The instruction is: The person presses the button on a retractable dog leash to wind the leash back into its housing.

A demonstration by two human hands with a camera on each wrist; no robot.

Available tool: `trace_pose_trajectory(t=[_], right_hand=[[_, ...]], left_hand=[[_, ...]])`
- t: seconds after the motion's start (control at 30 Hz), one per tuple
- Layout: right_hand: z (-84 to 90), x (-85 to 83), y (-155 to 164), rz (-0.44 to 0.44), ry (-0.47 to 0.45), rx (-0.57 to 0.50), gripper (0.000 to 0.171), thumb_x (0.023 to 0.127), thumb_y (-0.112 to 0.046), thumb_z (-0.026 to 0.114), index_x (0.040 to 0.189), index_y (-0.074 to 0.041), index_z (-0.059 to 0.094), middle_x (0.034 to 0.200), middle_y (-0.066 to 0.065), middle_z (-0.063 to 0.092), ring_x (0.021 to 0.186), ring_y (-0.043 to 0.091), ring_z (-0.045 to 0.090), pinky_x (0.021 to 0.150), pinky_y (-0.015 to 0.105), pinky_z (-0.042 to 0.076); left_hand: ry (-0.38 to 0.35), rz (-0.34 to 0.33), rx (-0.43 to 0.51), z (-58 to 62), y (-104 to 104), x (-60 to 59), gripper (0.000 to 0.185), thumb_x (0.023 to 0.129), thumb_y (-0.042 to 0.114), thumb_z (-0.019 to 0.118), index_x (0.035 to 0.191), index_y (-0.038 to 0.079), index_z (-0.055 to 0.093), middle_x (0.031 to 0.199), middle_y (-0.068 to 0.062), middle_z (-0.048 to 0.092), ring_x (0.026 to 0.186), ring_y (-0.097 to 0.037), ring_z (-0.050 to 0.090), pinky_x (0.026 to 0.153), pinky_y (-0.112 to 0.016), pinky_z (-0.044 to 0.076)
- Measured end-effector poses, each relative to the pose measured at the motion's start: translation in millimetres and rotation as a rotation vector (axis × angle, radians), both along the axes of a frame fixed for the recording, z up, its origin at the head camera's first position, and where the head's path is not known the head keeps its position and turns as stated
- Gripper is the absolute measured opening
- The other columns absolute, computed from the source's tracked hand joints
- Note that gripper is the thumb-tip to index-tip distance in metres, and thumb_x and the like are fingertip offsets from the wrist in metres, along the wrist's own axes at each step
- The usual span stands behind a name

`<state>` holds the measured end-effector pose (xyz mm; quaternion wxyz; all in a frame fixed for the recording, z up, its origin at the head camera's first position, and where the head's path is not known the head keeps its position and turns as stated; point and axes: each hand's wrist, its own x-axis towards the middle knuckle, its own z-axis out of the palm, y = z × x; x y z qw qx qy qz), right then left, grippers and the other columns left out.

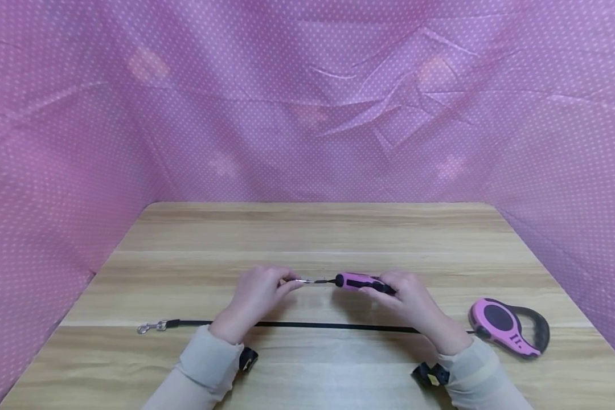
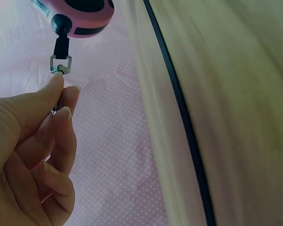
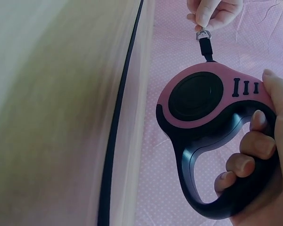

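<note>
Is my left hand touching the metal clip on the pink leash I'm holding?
Touching. The left wrist view shows the left hand pinching the metal clip between thumb and fingertips, just below the pink leash.

Two bare hands, left hand and right hand, pale beige long sleeves snug to the wrists, soft folds at the cuffs, small black camera mounts with yellow marks strapped under each wrist, short plain fingernails, no rings

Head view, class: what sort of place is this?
Probably a staged recording booth: a bare wooden table walled by pink dotted cloth, with two retractable leashes, one held, one lying.
</note>
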<state>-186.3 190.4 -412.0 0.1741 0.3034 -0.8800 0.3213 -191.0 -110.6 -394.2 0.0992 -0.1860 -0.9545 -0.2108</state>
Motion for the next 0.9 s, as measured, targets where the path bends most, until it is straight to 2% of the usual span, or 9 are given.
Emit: trace_pose_trajectory(t=[0.13,0.37,0.5,0.7,0.9], right_hand=[[0.6,0.0,-0.5,0.019,-0.005,0.006,0.025,0.087,-0.022,0.075,0.069,-0.019,0.059,0.063,-0.015,0.052,0.056,-0.005,0.038,0.051,0.017,0.038],[-0.2,0.5,-1.2,0.072,-0.008,0.008,0.020,0.088,-0.024,0.074,0.072,-0.017,0.063,0.065,-0.014,0.057,0.056,-0.007,0.039,0.049,0.016,0.037],[0.3,0.7,-2.0,0.072,-0.019,0.005,0.020,0.089,-0.025,0.074,0.073,-0.017,0.063,0.066,-0.013,0.057,0.057,-0.006,0.039,0.050,0.016,0.038],[1.3,-0.8,-4.3,0.074,0.001,0.011,0.022,0.088,-0.025,0.075,0.071,-0.018,0.063,0.064,-0.014,0.055,0.056,-0.007,0.039,0.049,0.015,0.037],[3.2,-2.8,-7.6,0.061,0.008,0.020,0.025,0.087,-0.023,0.072,0.068,-0.021,0.057,0.063,-0.015,0.050,0.056,-0.005,0.038,0.049,0.016,0.034]], left_hand=[[-0.009,-0.007,0.011,0.7,1.8,0.9,0.015,0.088,0.036,0.072,0.092,0.023,0.078,0.078,0.009,0.073,0.054,-0.003,0.045,0.052,-0.020,0.037],[-0.073,-0.030,0.020,1.7,6.3,2.3,0.017,0.090,0.038,0.071,0.094,0.023,0.078,0.090,0.007,0.076,0.071,-0.004,0.063,0.066,-0.024,0.050],[-0.107,-0.036,0.045,2.1,6.3,1.9,0.016,0.090,0.037,0.071,0.094,0.023,0.078,0.091,0.007,0.076,0.073,-0.004,0.064,0.067,-0.026,0.051],[-0.242,-0.048,0.144,5.2,3.4,-2.3,0.013,0.091,0.033,0.071,0.096,0.023,0.076,0.090,0.008,0.073,0.074,-0.005,0.060,0.070,-0.027,0.051],[-0.316,-0.043,0.188,6.5,2.7,-10.5,0.011,0.091,0.032,0.070,0.097,0.023,0.075,0.093,0.007,0.072,0.077,-0.006,0.061,0.071,-0.027,0.051]])
